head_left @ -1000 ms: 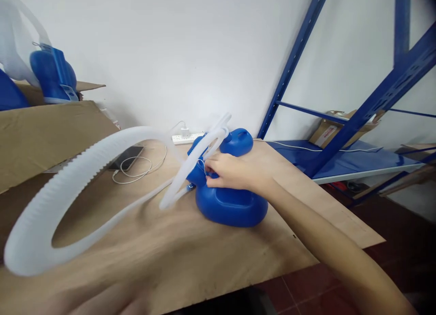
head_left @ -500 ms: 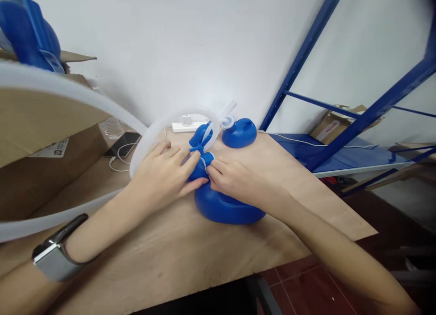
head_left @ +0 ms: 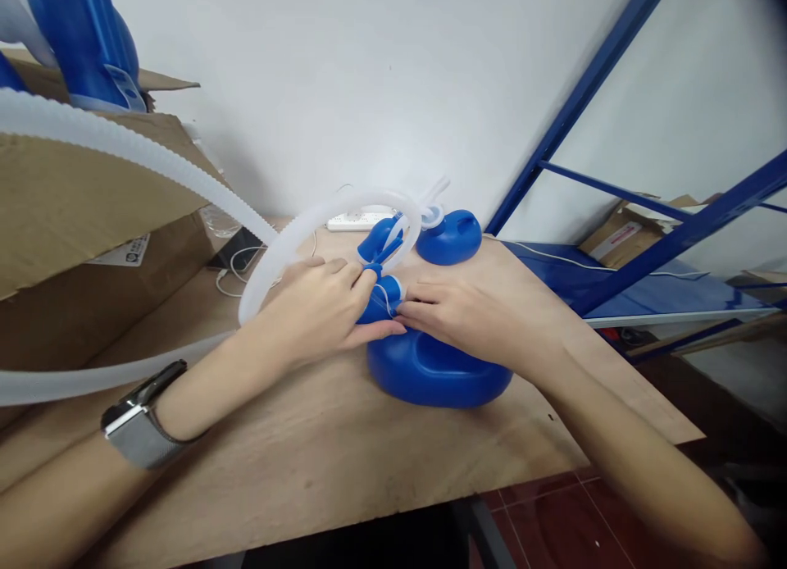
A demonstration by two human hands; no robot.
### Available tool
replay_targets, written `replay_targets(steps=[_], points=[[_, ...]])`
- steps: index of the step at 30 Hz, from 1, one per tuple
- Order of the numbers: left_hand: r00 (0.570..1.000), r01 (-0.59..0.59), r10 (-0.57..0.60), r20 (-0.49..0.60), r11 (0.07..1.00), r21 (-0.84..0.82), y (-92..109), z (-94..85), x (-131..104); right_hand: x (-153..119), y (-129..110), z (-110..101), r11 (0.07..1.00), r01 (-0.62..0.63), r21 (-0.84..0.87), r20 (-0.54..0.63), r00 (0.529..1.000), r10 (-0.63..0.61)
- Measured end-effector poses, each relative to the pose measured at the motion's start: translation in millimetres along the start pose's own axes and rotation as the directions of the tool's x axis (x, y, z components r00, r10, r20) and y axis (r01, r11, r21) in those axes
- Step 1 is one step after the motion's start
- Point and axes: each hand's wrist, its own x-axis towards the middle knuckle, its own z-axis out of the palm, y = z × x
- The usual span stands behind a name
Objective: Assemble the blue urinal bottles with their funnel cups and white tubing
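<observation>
A blue plastic bottle (head_left: 443, 380) lies on the wooden table in front of me, its neck pointing up and to the left. My left hand (head_left: 316, 307) is closed around the neck, with the thumb along its near side. Pinched fingers of my right hand (head_left: 470, 315) press at the neck's right side, beside a thin white strap (head_left: 386, 300) and a pale rim. What lies between those fingertips is hidden. A translucent ribbed hose (head_left: 261, 278) loops behind my left hand. Just beyond the neck is a blue funnel-shaped piece (head_left: 376, 239).
Another blue bottle (head_left: 452, 239) stands farther back near a white power strip (head_left: 361, 222). On the left is an open cardboard box (head_left: 160, 233), with blue bottles (head_left: 86, 44) above it. A phone (head_left: 237, 249) and white cable lie beside it. Blue shelving (head_left: 615, 193) rises at right.
The view has shifted, so everything sits slightly farther right. My right fingers have slid a little along the neck; my left hand stays on it.
</observation>
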Motion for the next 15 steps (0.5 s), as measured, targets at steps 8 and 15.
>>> replay_targets(steps=[8,15], points=[[0.951,-0.078,0.107,-0.290,0.991,0.107,9,9.3,-2,-14,3,24,0.923,0.179,-0.342,-0.184,0.950,-0.253],[0.909,-0.137,0.185,-0.373,0.979,0.151,10,2.2,1,-20,9,19,0.971,0.185,-0.149,-0.161,0.965,-0.208]])
